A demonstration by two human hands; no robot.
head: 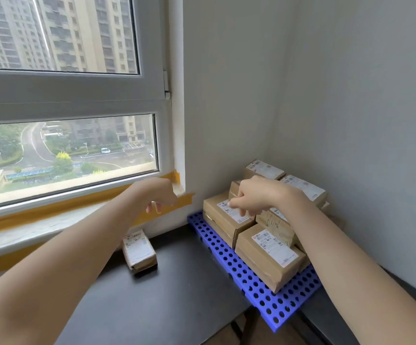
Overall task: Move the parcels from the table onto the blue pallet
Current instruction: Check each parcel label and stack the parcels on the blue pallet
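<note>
The blue perforated pallet (264, 285) lies in the corner at the right end of the dark table (177, 295). Several brown labelled parcels are stacked on it, among them a front one (259, 260) and a left one (217, 215). My right hand (256, 195) is over the top of the stack, its fingers curled around a small parcel (234, 188) that is mostly hidden behind it. One parcel (139, 252) lies alone on the table by the window. My left hand (161, 195) hangs in the air above it, fingers loosely curled, holding nothing.
A window with a sill edged in yellow tape (52, 212) runs along the table's left side. Grey walls (351, 120) close the corner behind the pallet. The pallet's near corner overhangs the table's front edge.
</note>
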